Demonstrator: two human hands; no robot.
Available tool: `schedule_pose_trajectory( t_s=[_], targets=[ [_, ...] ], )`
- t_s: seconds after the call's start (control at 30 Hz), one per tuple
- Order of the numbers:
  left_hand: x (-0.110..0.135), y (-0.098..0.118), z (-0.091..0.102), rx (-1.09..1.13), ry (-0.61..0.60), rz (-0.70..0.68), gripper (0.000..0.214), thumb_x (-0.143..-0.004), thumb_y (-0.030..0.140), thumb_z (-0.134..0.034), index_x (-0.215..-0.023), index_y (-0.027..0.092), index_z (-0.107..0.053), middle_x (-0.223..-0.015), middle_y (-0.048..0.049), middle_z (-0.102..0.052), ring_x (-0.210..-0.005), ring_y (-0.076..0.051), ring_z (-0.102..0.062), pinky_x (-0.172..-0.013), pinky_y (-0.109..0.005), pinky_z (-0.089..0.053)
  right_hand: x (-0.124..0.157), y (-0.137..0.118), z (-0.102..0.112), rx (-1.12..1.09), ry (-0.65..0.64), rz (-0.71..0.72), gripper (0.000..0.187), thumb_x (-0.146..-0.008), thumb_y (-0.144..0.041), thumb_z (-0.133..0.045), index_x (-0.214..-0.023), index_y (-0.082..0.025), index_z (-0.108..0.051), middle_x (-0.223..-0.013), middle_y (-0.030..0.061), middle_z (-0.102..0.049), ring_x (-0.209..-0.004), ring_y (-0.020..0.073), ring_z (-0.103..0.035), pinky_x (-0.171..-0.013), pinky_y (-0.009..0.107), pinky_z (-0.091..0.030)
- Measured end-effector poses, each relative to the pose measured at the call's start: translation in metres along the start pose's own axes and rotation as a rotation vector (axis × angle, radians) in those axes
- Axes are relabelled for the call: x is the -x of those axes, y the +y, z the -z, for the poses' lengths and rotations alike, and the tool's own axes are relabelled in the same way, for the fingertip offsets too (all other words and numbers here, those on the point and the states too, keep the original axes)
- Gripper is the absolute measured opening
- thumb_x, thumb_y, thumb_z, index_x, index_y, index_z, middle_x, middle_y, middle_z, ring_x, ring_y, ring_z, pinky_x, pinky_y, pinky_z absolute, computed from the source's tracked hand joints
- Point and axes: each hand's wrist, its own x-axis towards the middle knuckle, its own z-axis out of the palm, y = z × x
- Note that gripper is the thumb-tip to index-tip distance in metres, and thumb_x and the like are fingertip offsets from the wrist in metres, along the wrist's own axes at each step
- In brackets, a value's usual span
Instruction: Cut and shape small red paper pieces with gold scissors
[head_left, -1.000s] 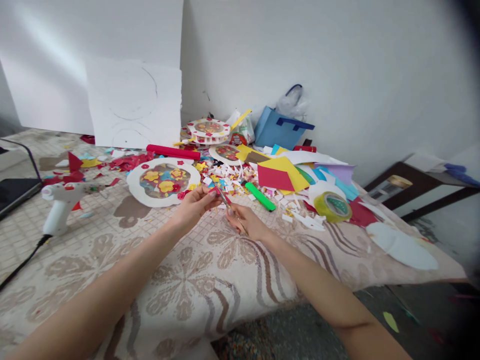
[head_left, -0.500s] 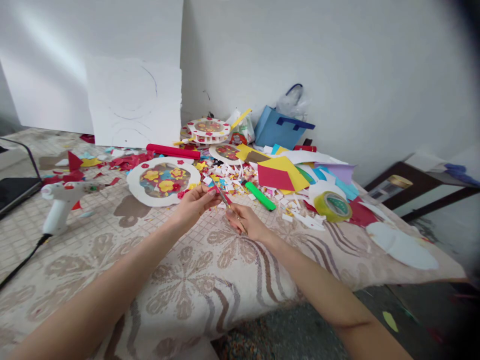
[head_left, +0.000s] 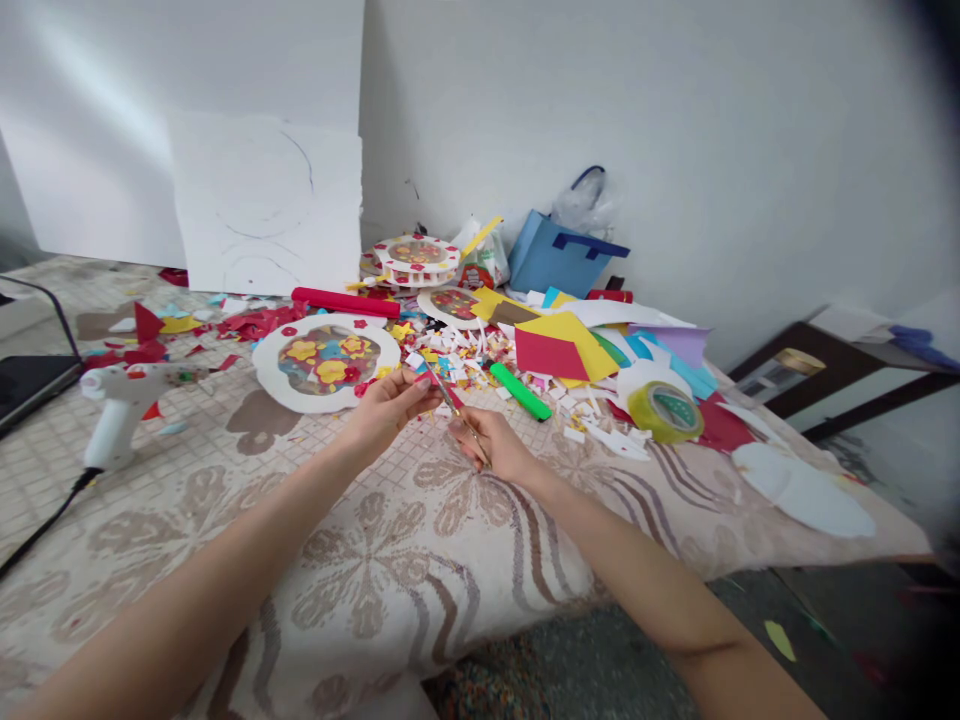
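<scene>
Mid-trim, by looks: left hand pinching red paper scrap; right hand gripping thin tool, tip toward 11 o'clock, at scrap. Next calls for steady pinch.

1. Cover: woven cloth, matt, patterned.
2. Glue gun: white plastic, smooth, faint gloss.
3. Sheets: coloured paper, matt, smooth.
4. Scraps: cut paper, matt.
5. Tape roll: yellowish film, glossy.
6. Marker: green plastic, glossy.
7. Board: white, matt; card or foam, cannot tell.
8. Bag: blue paper, matt.
9. Side table: dark wood, polished.
10. Tool in right hand: thin, metal-looking, slight shine.
11. Red scrap at left hand: paper, matt.
</scene>
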Motion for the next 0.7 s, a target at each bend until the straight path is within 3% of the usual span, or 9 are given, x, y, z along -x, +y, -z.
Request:
schedule_pose_trajectory(
  t_s=[0.13,0.27,0.4,0.7],
  targets=[
    [0.0011,-0.0008,0.0012,-0.071,-0.016,0.029,0.021,-0.07,0.026,-0.073,-0.072,0.014,-0.055,-0.076,-0.0025,-0.07,-0.074,-0.012,-0.066,-0.078,-0.026,-0.05,-0.0038,-0.0034,0.0019,-0.107,0.1,0.008,0.038,-0.08,-0.053,-0.055,-0.067,-0.02,-0.042,-0.045,-0.0083,-0.04,-0.035,0.0062,-0.036,-0.036,0.019,-0.03],
    [0.0039,-0.0038,0.0031,-0.249,-0.169,0.136,0.023,-0.071,0.032,-0.071,-0.075,0.013,-0.059,-0.075,-0.0041,-0.07,-0.071,-0.012,-0.065,-0.075,-0.026,-0.05,-0.008,-0.0088,0.0073,-0.127,0.207,0.094,0.028,-0.075,-0.043,-0.063,-0.074,-0.018,-0.051,-0.049,-0.0077,-0.045,-0.039,0.006,-0.039,-0.04,0.019,-0.031],
    [0.0059,-0.0055,0.0025,-0.393,-0.281,0.185,0.025,-0.073,0.036,-0.07,-0.078,0.014,-0.061,-0.079,-0.0057,-0.07,-0.073,-0.013,-0.064,-0.071,-0.026,-0.049,-0.0104,-0.0061,0.009,-0.151,0.182,0.063,0.02,-0.074,-0.035,-0.062,-0.08,-0.017,-0.056,-0.051,-0.0075,-0.048,-0.04,0.0064,-0.041,-0.041,0.019,-0.032],
    [0.0078,-0.0032,-0.0034,-0.472,-0.196,0.144,0.031,-0.075,0.046,-0.063,-0.069,0.015,-0.057,-0.065,-0.0022,-0.067,-0.059,-0.012,-0.061,-0.061,-0.025,-0.047,-0.0086,-0.0046,0.0062,-0.156,0.153,0.036,0.01,-0.072,-0.026,-0.056,-0.072,-0.018,-0.05,-0.05,-0.0083,-0.046,-0.039,0.0061,-0.042,-0.041,0.018,-0.032]
  ],
)
